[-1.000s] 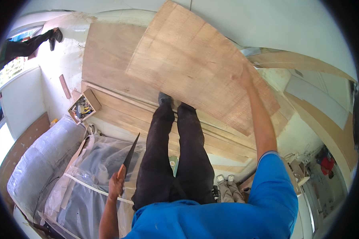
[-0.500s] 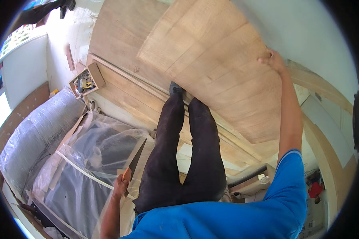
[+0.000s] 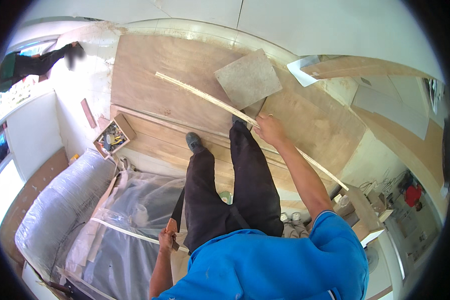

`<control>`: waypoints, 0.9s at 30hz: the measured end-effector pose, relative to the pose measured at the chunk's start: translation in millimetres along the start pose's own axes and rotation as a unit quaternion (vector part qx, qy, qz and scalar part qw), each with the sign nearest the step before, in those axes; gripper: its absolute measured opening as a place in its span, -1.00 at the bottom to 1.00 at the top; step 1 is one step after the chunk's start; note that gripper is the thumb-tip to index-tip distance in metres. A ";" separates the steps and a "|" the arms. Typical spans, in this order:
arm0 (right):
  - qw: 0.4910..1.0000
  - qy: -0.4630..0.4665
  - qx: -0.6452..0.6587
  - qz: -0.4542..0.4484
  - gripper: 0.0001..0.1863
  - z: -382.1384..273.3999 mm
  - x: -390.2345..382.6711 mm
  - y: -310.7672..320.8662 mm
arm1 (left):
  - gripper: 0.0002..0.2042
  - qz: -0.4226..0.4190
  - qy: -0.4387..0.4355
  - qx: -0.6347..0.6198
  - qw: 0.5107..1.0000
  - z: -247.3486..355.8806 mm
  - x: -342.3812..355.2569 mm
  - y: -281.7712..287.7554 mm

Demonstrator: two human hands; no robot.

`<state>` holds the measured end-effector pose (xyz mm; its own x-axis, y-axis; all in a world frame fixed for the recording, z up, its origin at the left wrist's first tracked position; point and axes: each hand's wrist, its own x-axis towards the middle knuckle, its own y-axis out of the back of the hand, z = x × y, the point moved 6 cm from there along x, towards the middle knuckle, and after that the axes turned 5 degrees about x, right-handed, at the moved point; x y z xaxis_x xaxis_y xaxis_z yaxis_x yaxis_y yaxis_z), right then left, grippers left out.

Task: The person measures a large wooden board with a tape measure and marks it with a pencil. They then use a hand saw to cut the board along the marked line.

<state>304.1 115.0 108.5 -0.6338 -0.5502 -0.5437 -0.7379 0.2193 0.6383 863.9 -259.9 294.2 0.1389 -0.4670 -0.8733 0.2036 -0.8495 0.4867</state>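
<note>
My right hand (image 3: 272, 131) is closed over the edge of a plywood sheet (image 3: 205, 99). The sheet is turned nearly edge-on, so it shows as a long thin pale strip running from far left to near right past my right leg. At my left side, my left hand (image 3: 166, 241) grips a handsaw (image 3: 178, 207) by its orange-brown handle, with the dark blade pointing away beside my left thigh. Beyond the sheet, a square greyish-brown panel (image 3: 249, 79) lies on large plywood boards (image 3: 160, 57) on the floor.
A wooden box (image 3: 126, 126) with tools and tape stands left of my feet. Nearer are a plastic-wrapped roll (image 3: 67, 207) and furniture under plastic sheeting (image 3: 120, 250). Long boards (image 3: 160, 142) lie under my feet. Another person (image 3: 40, 62) is at far left.
The plywood sheet has swung from showing its broad face to edge-on, uncovering the square panel. My right hand has moved left and nearer. The saw has come closer to my leg.
</note>
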 end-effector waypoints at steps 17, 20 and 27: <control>0.986 -0.083 -0.124 0.076 -0.71 -58.4 13.6 -78.9 | -0.72 0.104 -0.491 0.218 0.837 220.6 139.1 164.7; 0.984 -0.065 -0.123 0.109 -0.71 -77.5 25.8 -103.0 | -0.58 0.002 -0.482 0.104 0.870 259.1 116.5 145.5; 0.967 -0.110 -0.099 0.207 -0.74 -90.1 113.1 -99.9 | -0.44 -0.109 -0.503 -0.027 0.857 289.4 77.6 92.3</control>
<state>327.1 -41.7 32.3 -0.9151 -0.2598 -0.3083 -0.3657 0.2129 0.9061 613.0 -445.6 264.8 -0.8091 -0.2963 -0.5075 0.1668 -0.9438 0.2852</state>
